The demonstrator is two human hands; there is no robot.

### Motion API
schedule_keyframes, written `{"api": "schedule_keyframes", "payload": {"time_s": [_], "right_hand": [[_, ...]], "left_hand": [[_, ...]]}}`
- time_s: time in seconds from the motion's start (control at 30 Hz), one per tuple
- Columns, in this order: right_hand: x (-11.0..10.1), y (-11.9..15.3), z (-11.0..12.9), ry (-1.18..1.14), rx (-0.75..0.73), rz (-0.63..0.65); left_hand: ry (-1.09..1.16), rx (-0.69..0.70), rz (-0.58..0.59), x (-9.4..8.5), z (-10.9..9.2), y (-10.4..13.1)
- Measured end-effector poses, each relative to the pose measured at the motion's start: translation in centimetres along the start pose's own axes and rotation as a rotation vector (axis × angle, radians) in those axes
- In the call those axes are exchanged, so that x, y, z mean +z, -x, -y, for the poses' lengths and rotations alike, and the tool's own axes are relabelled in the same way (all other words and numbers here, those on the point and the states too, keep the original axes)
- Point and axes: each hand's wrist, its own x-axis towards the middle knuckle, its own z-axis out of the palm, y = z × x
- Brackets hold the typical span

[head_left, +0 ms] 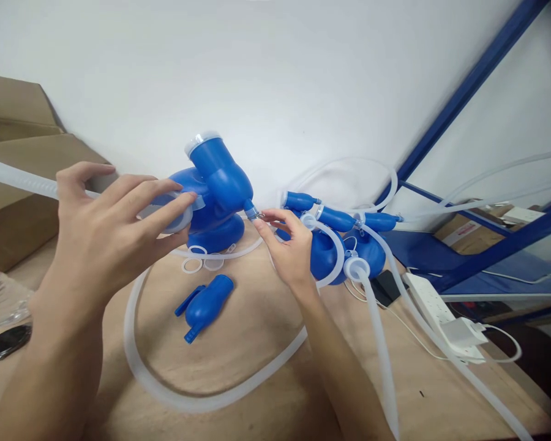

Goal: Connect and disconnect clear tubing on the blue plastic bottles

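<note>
My left hand (128,229) is curled round a translucent plastic cup (177,214), and a ribbed white tube (16,177) runs off behind that hand to the left. Tilted beside the cup is a large blue bulb-shaped bottle piece (223,177) with a clear ring on its wide mouth. At its narrow spout, my right hand (287,245) pinches a small metal clip (258,214) between thumb and fingers. A loose blue piece (210,308) with a side arm lies on the table below. Several clear rings (193,260) rest near the bottle's base.
Similar blue bottles (326,248) with white tubes stand at the right. A white hose (174,401) loops over the wooden table (239,361). A power strip (434,306) lies by the blue shelf frame (463,92). Cardboard boxes (32,208) and sunglasses (7,343) are at the left.
</note>
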Motion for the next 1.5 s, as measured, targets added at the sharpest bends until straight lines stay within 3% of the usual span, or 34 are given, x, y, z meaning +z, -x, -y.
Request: {"api": "schedule_keyframes", "payload": {"time_s": [0.3, 0.53, 0.7, 1.07, 1.23, 1.4, 1.5], "right_hand": [[0.3, 0.3, -0.7, 0.228, -0.264, -0.090], [0.5, 0.4, -2.1, 0.285, -0.339, -0.075], [0.3, 0.3, -2.5, 0.256, -0.258, 0.006], [0.4, -0.7, -0.8, 0.215, -0.137, 0.245], [1.8, -0.9, -1.4, 0.197, -0.113, 0.163], [3.3, -0.7, -1.8, 0.142, -0.066, 0.112], [3.8, -0.8, -2.0, 0.100, -0.040, 0.101]], "left_hand": [[-0.005, 0.010, -0.018, -0.1, -0.3, -0.3], [0.020, -0.056, -0.009, 0.1, -0.3, -0.2], [0.077, -0.150, 0.069, -0.3, -0.2, 0.1], [0.077, 0.048, 0.078, -1.3, -0.9, -0.4], [0.070, 0.050, 0.005, -1.6, -1.2, -0.7], [-0.016, -0.101, 0.110, -1.9, -1.3, -0.6], [-0.028, -0.105, 0.112, -1.8, -1.3, -0.6]]}}
